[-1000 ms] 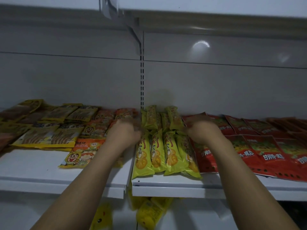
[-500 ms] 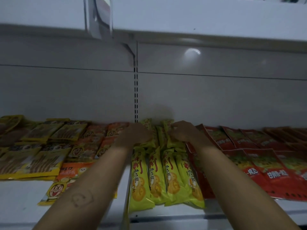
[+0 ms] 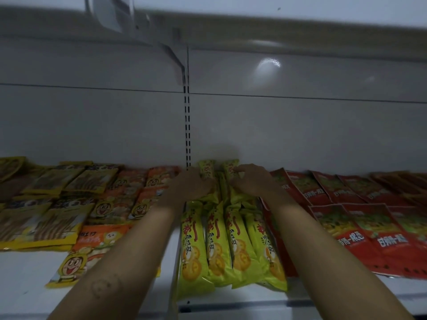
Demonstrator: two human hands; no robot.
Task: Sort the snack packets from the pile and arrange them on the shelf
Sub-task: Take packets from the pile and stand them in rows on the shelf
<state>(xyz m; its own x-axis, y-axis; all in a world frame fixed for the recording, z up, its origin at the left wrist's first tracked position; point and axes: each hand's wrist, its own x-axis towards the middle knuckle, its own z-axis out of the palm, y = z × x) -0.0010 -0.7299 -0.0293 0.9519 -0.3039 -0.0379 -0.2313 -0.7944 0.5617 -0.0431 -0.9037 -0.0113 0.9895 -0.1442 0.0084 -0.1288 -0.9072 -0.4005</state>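
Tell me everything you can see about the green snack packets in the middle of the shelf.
The green snack packets are long glossy plastic sleeves printed with red lettering and yellow biscuits. Four lie side by side at the shelf front, more behind them by the back wall. The left grip and right grip each hold a back-row packet.

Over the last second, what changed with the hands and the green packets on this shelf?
Both hands moved inward and toward the back of the shelf: the left hand from beside the orange packets, the right hand from beside the red packets. Each now holds the back-row green packets. The front-row green packets and the orange and red packets stayed put.
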